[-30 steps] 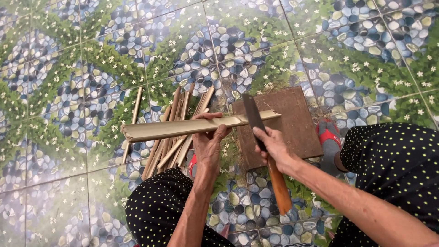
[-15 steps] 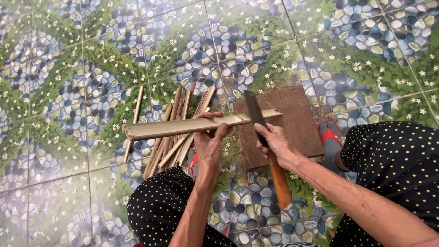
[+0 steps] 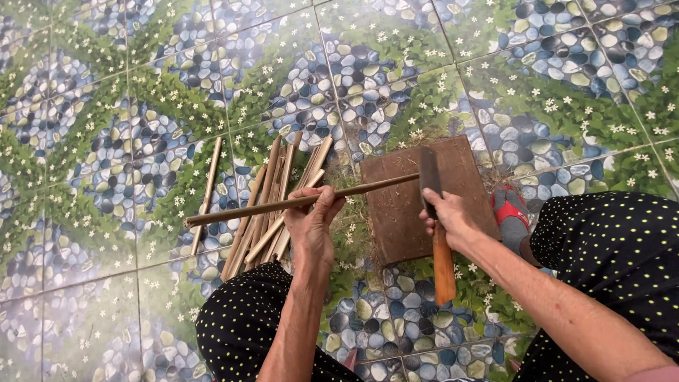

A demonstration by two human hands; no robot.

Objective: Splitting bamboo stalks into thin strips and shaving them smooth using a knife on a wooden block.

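We see a bamboo strip (image 3: 297, 201) held edge-up over the brown board (image 3: 403, 212).
Left hand (image 3: 311, 223) pinches it mid-length; right hand (image 3: 445, 216), fist closed on cleaver (image 3: 429, 180), blade just past the strip's tip.

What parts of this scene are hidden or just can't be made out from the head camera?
- Knife edge against the bamboo strip: touching or apart, cannot tell.
- Handle middle: covered by the right hand.
- Strip section: wrapped by the left hand.
- Lower split sticks: hidden behind the knee.
- Red sandal: mostly hidden by the leg.
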